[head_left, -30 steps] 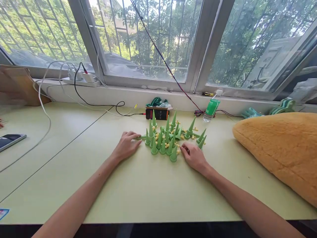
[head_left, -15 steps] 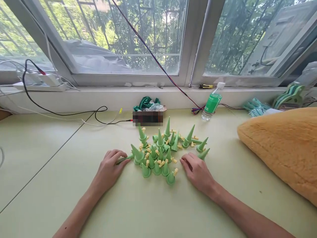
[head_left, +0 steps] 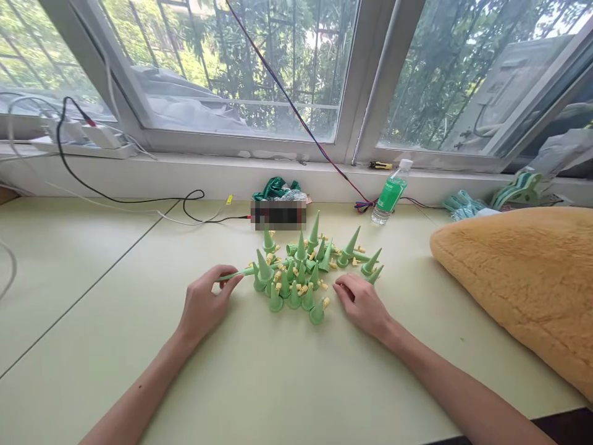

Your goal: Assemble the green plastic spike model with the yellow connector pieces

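A cluster of small green plastic cones [head_left: 264, 272] with flanged round bases stands on the table between my hands, several of them upright. Small pale-yellow valve-like pieces [head_left: 303, 288] lie among them or sit against them. My left hand [head_left: 206, 303] pinches a slender green pointed piece [head_left: 237, 274] between thumb and fingers; its far end overlaps the left side of the cluster. To the right of the cones, my right hand [head_left: 365, 306] rests on the table with its fingers curled together. Whatever is between those fingertips, if anything, is hidden.
Behind the cones lie a blurred-out dark object [head_left: 278, 216] and a crumpled green wrapper [head_left: 277, 187]. A water bottle [head_left: 389, 194] stands near the sill. An orange plush cushion [head_left: 514, 278] covers the right side. Cables [head_left: 125, 201] and a power strip [head_left: 83, 145] are at left.
The view has shifted slightly. My left hand has lifted a little, and the slender green piece shows more clearly and lies more level. My right hand stays almost the same beside the cones.
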`<state>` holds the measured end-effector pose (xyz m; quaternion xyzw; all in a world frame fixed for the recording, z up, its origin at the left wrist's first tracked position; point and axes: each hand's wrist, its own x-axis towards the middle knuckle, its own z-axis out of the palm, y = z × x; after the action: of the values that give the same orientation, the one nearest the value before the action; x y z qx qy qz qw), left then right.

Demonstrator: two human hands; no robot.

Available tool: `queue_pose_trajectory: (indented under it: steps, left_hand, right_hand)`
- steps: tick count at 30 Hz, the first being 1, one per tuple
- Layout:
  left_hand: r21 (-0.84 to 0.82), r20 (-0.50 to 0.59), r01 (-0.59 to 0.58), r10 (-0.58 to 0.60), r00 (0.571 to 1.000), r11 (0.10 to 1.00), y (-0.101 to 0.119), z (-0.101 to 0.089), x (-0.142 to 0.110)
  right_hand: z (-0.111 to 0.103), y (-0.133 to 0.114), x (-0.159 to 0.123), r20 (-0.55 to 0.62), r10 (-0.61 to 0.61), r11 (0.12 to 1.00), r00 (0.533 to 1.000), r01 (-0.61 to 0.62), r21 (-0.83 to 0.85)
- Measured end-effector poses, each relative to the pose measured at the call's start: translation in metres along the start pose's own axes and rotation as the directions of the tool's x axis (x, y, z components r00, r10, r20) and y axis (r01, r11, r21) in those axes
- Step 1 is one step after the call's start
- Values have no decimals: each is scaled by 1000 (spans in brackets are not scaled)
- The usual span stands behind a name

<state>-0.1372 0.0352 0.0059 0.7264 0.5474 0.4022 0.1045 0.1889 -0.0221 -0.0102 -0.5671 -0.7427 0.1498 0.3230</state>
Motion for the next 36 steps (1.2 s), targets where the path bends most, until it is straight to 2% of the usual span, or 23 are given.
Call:
queue_pose_trajectory:
  steps: [3, 6, 9, 15, 18, 20, 23, 25, 27, 29, 31, 33, 35, 36]
  left_hand:
    - [-72, -40, 47, -50, 998, 996, 5, 0, -2]
    - [-76, -21, 54, -56, 998, 996, 6, -1, -2]
    - [-34, 2, 36, -36, 999, 999, 2, -1, -1]
    - [93, 116, -4, -7, 993, 996, -3, -1, 4]
    - [94, 110, -24, 13, 994, 995, -1, -1, 4]
    - [91, 62, -40, 35, 998, 995, 1, -2, 3]
    - [96, -109, -50, 60, 992, 994, 7, -9, 2]
    - [99, -283, -33, 60, 957, 995, 18, -20, 7]
    - [146, -440, -34, 96, 893, 989, 40, -36, 17]
    - [195, -469, -67, 153, 870, 979, 73, -52, 35]
    - [251, -328, -138, 219, 919, 958, 112, -62, 62]
    - [286, -211, -222, 287, 934, 932, 150, -59, 97]
    - [296, 18, -307, 316, 949, 905, 182, -41, 136]
    - [315, 147, -334, 302, 942, 889, 195, -27, 156]
  right_hand:
    - [0, 0, 0, -10, -11, 1000, 1000, 11, -17]
    - [1, 2, 0, -6, -12, 999, 1000, 12, -40]
    - [2, 3, 1, 0, 2, 997, 1000, -2, -80]
    - [3, -2, 3, 17, 61, 985, 998, -58, -163]
    - [1, -7, 1, 9, 85, 979, 996, -82, -186]
    - [-2, -10, -2, 9, 97, 973, 995, -93, -211]
    - [-5, -12, -6, 46, 101, 959, 994, -85, -272]
    - [-5, -12, -7, 84, 94, 947, 992, -63, -314]
    - [-4, -12, -6, 112, 90, 939, 990, -47, -340]
    - [-3, -13, -5, 125, 91, 938, 988, -43, -345]
    - [-3, -14, -5, 131, 92, 940, 987, -42, -340]
    - [-3, -14, -4, 138, 91, 942, 986, -40, -333]
    - [-3, -15, -4, 142, 84, 947, 986, -34, -319]
    - [-2, -15, -4, 143, 78, 951, 987, -30, -307]
